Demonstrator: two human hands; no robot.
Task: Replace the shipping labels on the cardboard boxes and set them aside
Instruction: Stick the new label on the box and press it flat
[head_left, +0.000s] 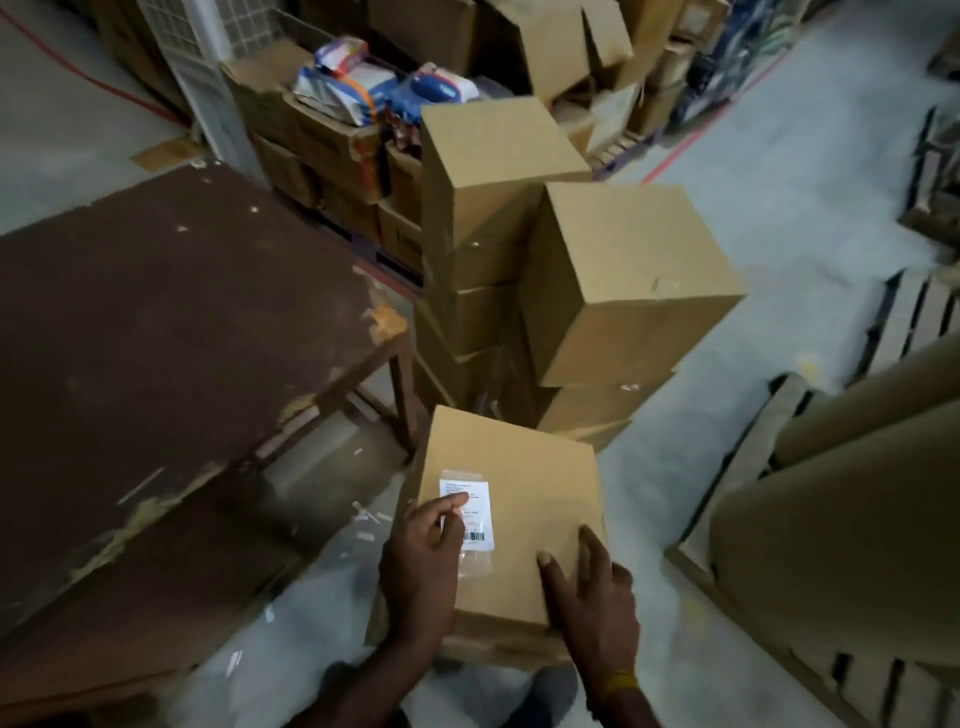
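We hold a cardboard box (511, 519) low in front of us, above the floor (779, 208), just off the near right corner of the brown surface (156, 338). Our left hand (423, 561) presses straight fingers on the white shipping label (467, 512) on the box's top. Our right hand (592, 592) rests flat along its right edge. Stacked boxes (571, 270) stand just beyond.
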